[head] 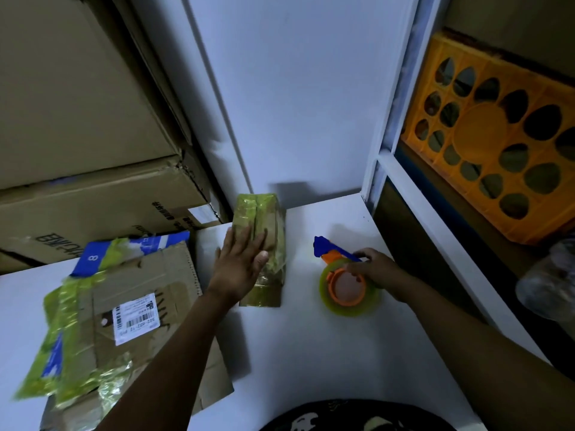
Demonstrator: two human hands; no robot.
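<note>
A small cardboard parcel wrapped in yellowish tape lies on the white table near its far edge. My left hand lies flat on top of it, fingers straight. To the right stands a tape dispenser with an orange core, a blue cutter and a roll of yellowish tape. My right hand grips the dispenser from the right, fingers curled over its top.
A flattened cardboard box with a shipping label and torn green tape lies at the left. Large cartons are stacked behind it. A white wall panel rises behind the table. An orange plastic crate sits on the shelf at right.
</note>
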